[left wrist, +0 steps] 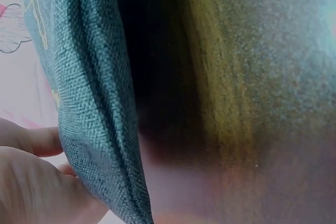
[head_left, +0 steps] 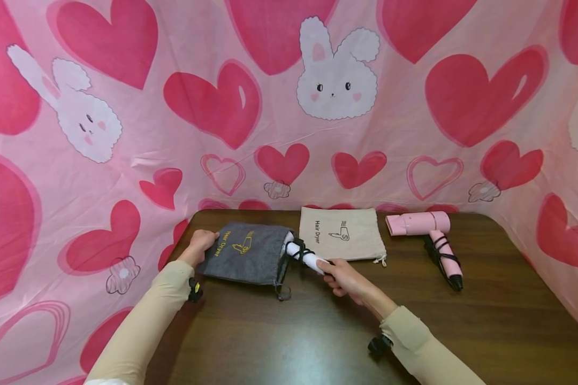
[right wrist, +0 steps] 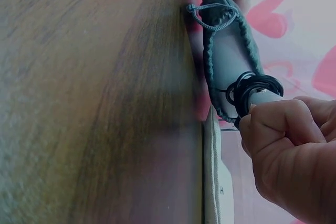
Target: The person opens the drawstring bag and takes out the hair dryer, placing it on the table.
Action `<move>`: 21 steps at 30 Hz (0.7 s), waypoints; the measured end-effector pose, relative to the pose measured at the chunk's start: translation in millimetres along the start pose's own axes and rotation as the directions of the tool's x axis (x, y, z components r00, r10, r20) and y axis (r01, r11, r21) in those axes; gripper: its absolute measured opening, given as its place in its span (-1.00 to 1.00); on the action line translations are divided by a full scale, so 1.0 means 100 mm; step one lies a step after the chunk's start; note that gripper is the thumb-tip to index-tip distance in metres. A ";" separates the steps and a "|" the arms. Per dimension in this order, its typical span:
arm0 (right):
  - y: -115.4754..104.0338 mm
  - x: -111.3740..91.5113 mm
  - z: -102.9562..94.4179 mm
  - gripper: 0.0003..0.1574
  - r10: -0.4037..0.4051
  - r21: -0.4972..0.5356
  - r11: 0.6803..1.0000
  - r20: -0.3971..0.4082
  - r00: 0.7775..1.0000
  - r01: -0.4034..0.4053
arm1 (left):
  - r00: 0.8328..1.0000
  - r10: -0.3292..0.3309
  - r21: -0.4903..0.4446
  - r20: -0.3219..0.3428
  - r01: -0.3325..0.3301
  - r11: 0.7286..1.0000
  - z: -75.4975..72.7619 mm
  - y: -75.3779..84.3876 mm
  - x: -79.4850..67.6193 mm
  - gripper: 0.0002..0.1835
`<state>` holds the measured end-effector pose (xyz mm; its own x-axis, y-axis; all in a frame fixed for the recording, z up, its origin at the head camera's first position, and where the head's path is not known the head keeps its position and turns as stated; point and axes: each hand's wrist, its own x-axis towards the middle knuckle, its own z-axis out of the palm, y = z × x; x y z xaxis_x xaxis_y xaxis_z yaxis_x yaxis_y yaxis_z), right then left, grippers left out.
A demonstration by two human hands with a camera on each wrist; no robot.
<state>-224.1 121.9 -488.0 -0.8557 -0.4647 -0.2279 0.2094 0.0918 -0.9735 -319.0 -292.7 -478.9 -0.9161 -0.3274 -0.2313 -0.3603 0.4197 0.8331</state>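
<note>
A grey drawstring bag [head_left: 250, 251] printed "Hair Dryer" lies at the left of the table, its mouth facing right. My left hand [head_left: 201, 247] pinches the bag's closed end; in the left wrist view, thumb and fingers [left wrist: 44, 140] meet at the fabric's edge. My right hand [head_left: 345, 279] grips the handle of a white hair dryer [head_left: 314, 262], whose head is inside the bag and mostly hidden. Black cord [right wrist: 255, 90] is wound around the handle just outside the bag's mouth. A grey drawstring loop [right wrist: 215, 17] hangs at the opening.
Behind my right hand, a beige drawstring bag [head_left: 342, 235] printed "Hair Dryer" lies flat. A pink hair dryer [head_left: 419, 223] with black cord around its handle lies at the right. The brown wooden table [head_left: 289, 342] backs onto a pink curtain [head_left: 395, 128] with hearts and rabbits.
</note>
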 end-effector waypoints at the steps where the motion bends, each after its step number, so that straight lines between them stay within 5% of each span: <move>1: 0.00 0.00 0.00 -0.44 -0.002 0.000 1.000 -0.002 1.000 0.002 | 1.000 0.001 0.000 -0.006 -0.001 1.000 0.00 0.00 0.00 -0.73; 21: 0.00 -0.05 -0.04 -0.56 -0.038 0.017 0.999 -0.030 0.999 0.039 | 1.000 -0.017 0.020 -0.022 0.017 1.000 0.01 0.02 -0.02 -0.52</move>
<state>-222.2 127.9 -487.2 -0.8771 -0.4408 -0.1910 0.1842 0.0586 -0.9811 -318.4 -290.9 -477.1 -0.9058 -0.3533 -0.2340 -0.3795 0.4305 0.8189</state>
